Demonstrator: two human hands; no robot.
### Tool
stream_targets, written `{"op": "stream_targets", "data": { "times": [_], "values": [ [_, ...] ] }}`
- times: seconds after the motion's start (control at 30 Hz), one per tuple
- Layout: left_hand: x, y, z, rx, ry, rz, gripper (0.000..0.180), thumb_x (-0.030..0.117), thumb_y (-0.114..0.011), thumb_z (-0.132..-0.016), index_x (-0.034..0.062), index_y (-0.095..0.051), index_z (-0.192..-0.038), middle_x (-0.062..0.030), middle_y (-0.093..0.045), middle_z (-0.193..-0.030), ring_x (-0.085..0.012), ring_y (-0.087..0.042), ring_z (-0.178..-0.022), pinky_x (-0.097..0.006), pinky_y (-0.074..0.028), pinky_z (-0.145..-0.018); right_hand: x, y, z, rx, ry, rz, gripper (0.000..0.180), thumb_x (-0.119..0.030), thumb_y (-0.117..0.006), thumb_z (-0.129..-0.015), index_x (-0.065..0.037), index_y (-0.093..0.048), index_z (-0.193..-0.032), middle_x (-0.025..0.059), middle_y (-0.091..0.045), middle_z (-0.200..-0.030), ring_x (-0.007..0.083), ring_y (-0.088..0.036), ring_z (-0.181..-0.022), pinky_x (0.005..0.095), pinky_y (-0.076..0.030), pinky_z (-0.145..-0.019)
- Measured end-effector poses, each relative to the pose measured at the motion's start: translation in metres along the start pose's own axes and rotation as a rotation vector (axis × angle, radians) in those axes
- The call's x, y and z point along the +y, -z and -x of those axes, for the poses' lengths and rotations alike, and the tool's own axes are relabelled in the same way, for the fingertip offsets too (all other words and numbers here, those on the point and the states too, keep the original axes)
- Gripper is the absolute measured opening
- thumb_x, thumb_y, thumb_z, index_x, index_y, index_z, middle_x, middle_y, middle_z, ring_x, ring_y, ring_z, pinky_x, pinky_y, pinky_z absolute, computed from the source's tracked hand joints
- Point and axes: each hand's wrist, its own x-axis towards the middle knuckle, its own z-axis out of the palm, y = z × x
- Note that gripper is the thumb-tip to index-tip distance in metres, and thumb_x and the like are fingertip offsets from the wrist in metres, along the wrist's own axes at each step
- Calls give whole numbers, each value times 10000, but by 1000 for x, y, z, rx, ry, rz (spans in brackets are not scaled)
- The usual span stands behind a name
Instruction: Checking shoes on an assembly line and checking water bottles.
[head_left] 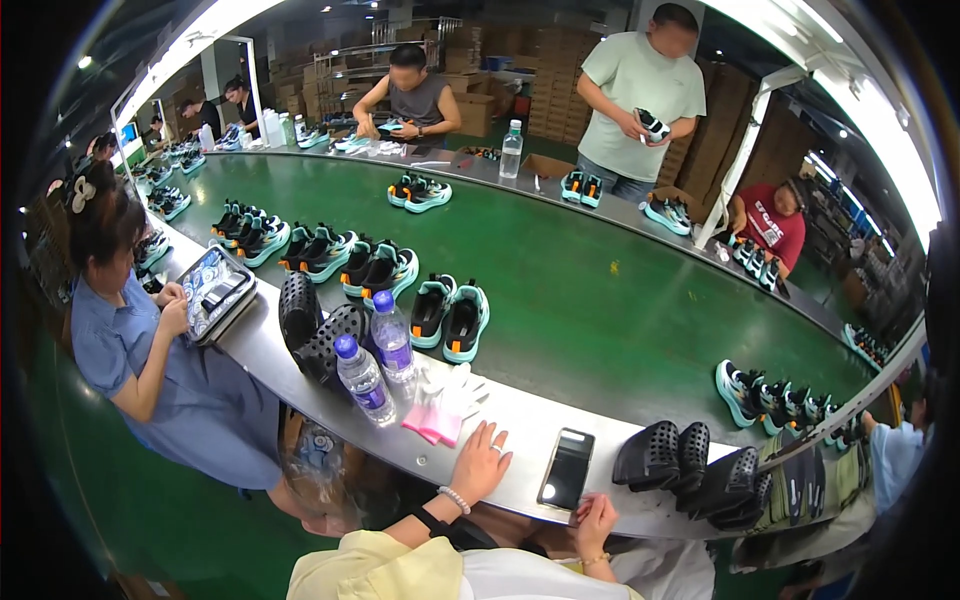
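Steel ledge (300,385), left hand (480,463) flat, phone (566,468) beside

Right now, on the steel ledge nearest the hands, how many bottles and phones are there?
Bottles: 2
Phone: 1
Total: 3

Green conveyor belt (600,300) carrying black-teal sneaker pairs (450,315); two water bottles (378,358) (purple labels) on metal ledge (262,352).
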Motion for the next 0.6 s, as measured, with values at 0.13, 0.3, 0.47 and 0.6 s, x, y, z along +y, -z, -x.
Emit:
{"op": "stream_targets", "data": {
  "times": [0.13,0.3,0.47,0.6],
  "values": [
    [1,4,-1,-46,10,-26,427,277,-585,-908,13,-556,-1242,-226,-478,-1325,-386,-396,-1310,-445,-354,-1082,-5,-3,1,18,-5,19,359,-208,-413,-1034,5,-646,-862,14,-534,-558,52,-458,-462,219,-334,-432],
    [0,3,-1,-55,13,-22,427,274,-585,-907,12,-554,-1243,-230,-477,-1323,-388,-393,-1311,-450,-353,-1080,-7,-4,1,19,-8,24,362,-210,-409,-1033,9,-643,-864,9,-530,-551,53,-448,-454,226,-323,-430],
    [-2,3,-5,-44,2,-25,429,270,-585,-906,26,-548,-1257,-230,-479,-1320,-389,-394,-1309,-451,-356,-1078,-6,-3,-13,-32,-97,-33,388,-254,-416,-1037,4,-632,-845,19,-541,-554,52,-445,-436,207,-324,-403],
    [-3,3,-8,-35,-4,-28,438,272,-585,-905,42,-540,-1275,-230,-483,-1312,-387,-401,-1301,-451,-362,-1073,-19,0,-24,-66,-332,-186,352,-225,-432,-1027,-2,-640,-852,17,-556,-579,49,-448,-423,201,-338,-396]
  ]
}}
